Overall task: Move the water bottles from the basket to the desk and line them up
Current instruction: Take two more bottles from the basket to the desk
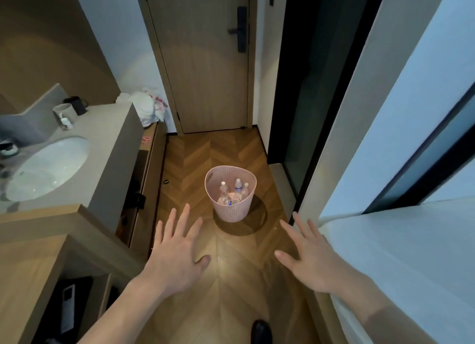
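Note:
A pink plastic basket (232,211) stands on the wooden floor ahead of me, in the middle of a narrow hallway. Several clear water bottles (238,187) with white caps stand or lean inside it. My left hand (177,248) is stretched forward, palm down, fingers spread, below and left of the basket. My right hand (307,256) is held out the same way, below and right of it. Both hands are empty and clear of the basket.
A grey counter (108,135) with a white sink (48,166), a mug (63,112) and a white plastic bag (146,108) runs along the left. A wooden surface (28,261) lies at the near left. A closed door (205,60) ends the hallway; a white wall (385,189) is on the right.

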